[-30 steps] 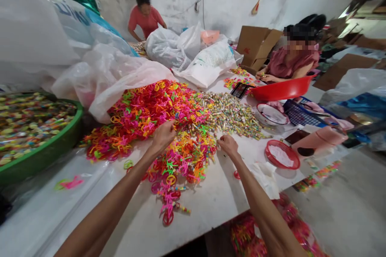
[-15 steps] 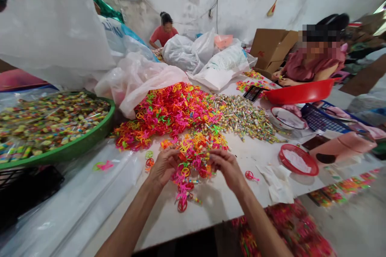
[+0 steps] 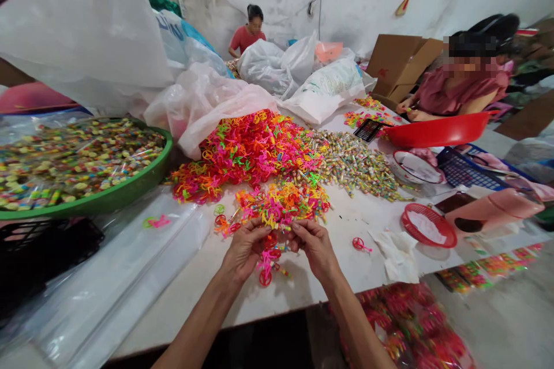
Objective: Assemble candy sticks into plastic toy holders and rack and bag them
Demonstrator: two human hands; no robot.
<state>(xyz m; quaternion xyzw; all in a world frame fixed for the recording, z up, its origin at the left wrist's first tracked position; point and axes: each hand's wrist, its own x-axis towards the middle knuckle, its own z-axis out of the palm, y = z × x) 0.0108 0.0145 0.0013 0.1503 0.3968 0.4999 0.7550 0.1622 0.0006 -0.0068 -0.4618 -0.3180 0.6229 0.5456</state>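
Note:
My left hand [image 3: 246, 247] is closed in a pinch on a small yellow plastic toy piece [image 3: 270, 220]. Facing it, my right hand [image 3: 312, 243] pinches a slim candy-filled tube [image 3: 284, 228]; the two pieces meet or nearly meet between my fingertips. Below and behind my hands lies a small heap of toy pieces [image 3: 298, 199] in pink, orange, yellow and red. A few finished-looking pink and red pieces [image 3: 265, 277] rest on the table just under my hands. Farther back rises a large pile of similar plastic pieces [image 3: 251, 144], with many candy tubes [image 3: 359, 164] spread to its right.
A green basin [image 3: 160, 164] of candy tubes stands at left, beside plastic sheeting [image 3: 130, 265]. To the right are a red basket [image 3: 411, 236], a pink bottle [image 3: 497, 213], a white cloth [image 3: 396, 256] and a red basin [image 3: 445, 130]. Two people sit across the table.
My hands have come closer together, and a yellow piece and a tube now show between the fingertips. The whole view has shifted slightly.

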